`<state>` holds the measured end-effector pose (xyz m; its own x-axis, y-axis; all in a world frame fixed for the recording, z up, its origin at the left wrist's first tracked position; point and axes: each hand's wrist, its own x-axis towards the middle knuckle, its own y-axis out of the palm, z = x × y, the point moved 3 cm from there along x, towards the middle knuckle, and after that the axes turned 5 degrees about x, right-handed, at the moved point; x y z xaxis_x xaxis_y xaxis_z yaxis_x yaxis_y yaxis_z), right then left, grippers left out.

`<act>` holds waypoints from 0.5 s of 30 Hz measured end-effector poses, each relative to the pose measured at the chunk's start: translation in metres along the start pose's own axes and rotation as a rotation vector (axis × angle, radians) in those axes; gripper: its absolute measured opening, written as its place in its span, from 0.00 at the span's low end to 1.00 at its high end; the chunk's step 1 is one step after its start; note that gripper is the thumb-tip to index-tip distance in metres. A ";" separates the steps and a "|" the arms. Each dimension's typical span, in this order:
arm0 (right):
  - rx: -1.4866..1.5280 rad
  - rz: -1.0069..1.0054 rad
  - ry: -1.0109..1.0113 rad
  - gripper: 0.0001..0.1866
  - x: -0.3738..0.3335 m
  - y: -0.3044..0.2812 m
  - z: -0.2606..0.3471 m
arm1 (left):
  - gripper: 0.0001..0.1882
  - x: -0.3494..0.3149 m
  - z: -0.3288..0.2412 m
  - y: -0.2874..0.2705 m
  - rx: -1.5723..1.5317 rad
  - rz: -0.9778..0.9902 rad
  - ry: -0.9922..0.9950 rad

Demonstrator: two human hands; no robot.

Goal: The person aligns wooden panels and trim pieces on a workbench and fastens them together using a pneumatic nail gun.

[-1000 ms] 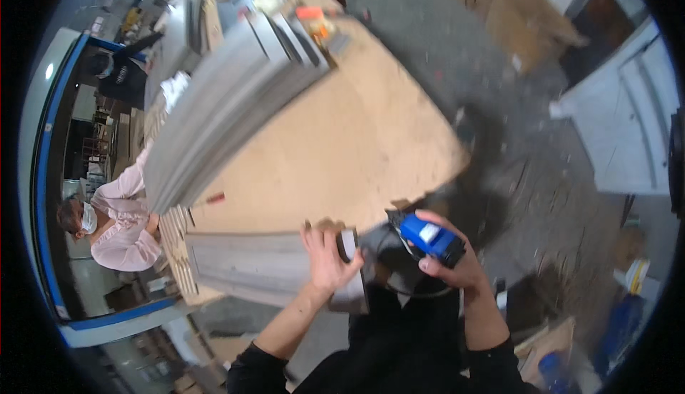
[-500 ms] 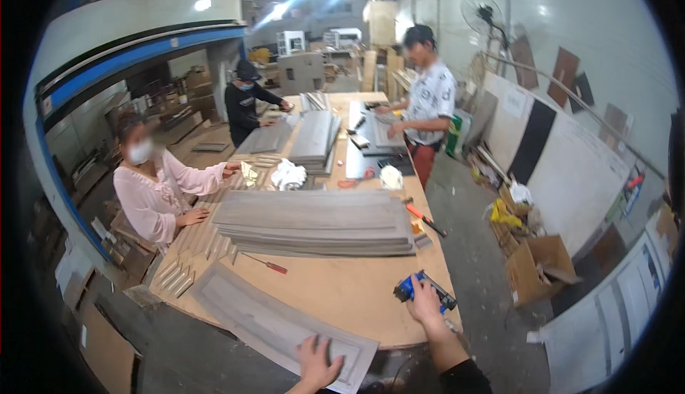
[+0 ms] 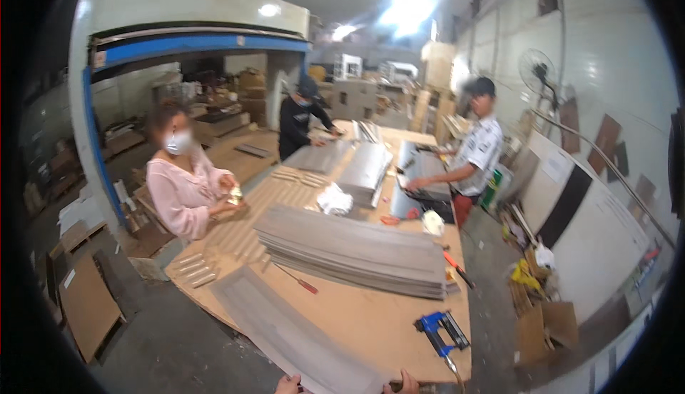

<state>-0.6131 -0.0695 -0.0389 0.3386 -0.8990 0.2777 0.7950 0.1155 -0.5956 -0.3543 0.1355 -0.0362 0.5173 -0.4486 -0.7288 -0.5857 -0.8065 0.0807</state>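
Observation:
A long grey wood-grain panel (image 3: 285, 326) lies aslant on the table, its near end jutting past the table's front edge. At that end, my left hand (image 3: 289, 385) grips the left corner and my right hand (image 3: 404, 382) grips the right one. Both hands are partly cut off by the lower edge of the view. To the right of the panel, a blue and black nail gun (image 3: 442, 333) lies on the table with its hose attached, touched by neither hand. Beyond the panel rests a screwdriver with a red handle (image 3: 307, 286).
A stack of grey panels (image 3: 349, 251) fills the table's middle, with a hammer (image 3: 459, 270) beside it. Short wood strips (image 3: 196, 271) lie at left. Three co-workers stand around the table; one in pink (image 3: 182, 194) holds something yellowish. A cardboard box (image 3: 546, 333) sits on the floor.
My right hand has let go of the nail gun, now lying on the table, and has moved to the panel's near end. My left hand has slid from the panel's face to its corner.

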 end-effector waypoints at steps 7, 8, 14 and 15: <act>0.051 -0.152 0.139 0.27 -0.007 -0.017 -0.001 | 0.23 -0.031 -0.008 0.038 0.038 0.340 -0.136; 0.051 -0.151 0.143 0.27 -0.004 -0.019 -0.003 | 0.23 -0.031 -0.010 0.037 0.155 0.451 -0.171; -0.065 -0.083 0.289 0.36 0.010 -0.017 -0.005 | 0.28 0.050 -0.088 -0.014 0.697 0.577 0.193; -0.073 -0.142 0.359 0.32 0.011 -0.017 -0.003 | 0.27 0.072 -0.124 -0.032 0.966 0.280 0.619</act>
<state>-0.6245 -0.0821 -0.0280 0.0202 -0.9959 0.0877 0.7787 -0.0393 -0.6262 -0.2210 0.0810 -0.0063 0.3545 -0.8882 -0.2924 -0.8185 -0.1435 -0.5563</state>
